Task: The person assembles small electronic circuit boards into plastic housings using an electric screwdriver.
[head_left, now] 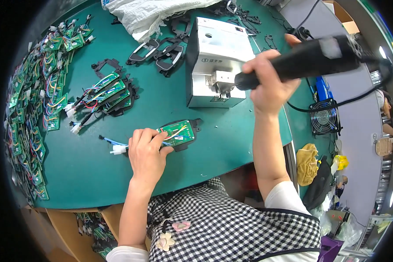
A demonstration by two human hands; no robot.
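Note:
My right hand (pixel 270 83) is wrapped round a black electric screwdriver (pixel 310 60), held nearly level with its cord trailing off to the right. The screwdriver's front end meets the metal outlet of a silver box-shaped screw feeder (pixel 220 56); its bit is hidden there. On the green mat, my left hand (pixel 147 153) holds the left side of a green circuit board (pixel 185 131) with coloured wires. Under the board lies a black plastic frame (pixel 197 124). A white connector (pixel 117 149) and blue wires stick out left of my left hand.
Many wired circuit boards (pixel 52 102) are heaped along the left edge. Several boards on black frames (pixel 113 94) lie behind my left hand. Grey-rimmed black frames (pixel 168 59) and a white woven sack (pixel 139 17) are at the back. A fan (pixel 324 118) and yellow cloth (pixel 308 163) sit right.

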